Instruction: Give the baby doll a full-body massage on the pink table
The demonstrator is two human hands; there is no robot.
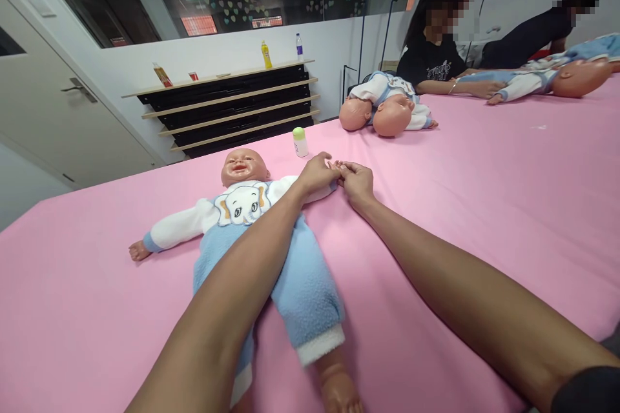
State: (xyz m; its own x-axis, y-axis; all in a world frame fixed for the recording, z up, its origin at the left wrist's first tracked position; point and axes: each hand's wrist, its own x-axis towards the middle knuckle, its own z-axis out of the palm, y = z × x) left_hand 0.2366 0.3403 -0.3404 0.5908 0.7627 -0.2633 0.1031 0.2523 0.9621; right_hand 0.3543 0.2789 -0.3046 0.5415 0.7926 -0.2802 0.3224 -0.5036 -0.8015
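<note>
A baby doll (pixel 305 264) in a white and blue elephant outfit lies on its back on the pink-covered table (pixel 416 310), arms spread wide. My left hand (pixel 317 175) is closed around the doll's forearm near the cuff, on the right side of the picture. Fingers of my right hand (pixel 357 182) pinch the doll's small hand (pixel 338 166), which they partly hide. Just beyond my hands stands a small white bottle with a green cap (pixel 299 142). My left forearm crosses over the doll's body and covers part of it.
Two more dolls (pixel 392 115) lie together at the table's far edge. A person in a black shirt (pixel 433 58) handles another doll (pixel 578 77) at the far right, with a second person behind. Bottles (pixel 266 55) stand on a shelf (pixel 227 106) past the table.
</note>
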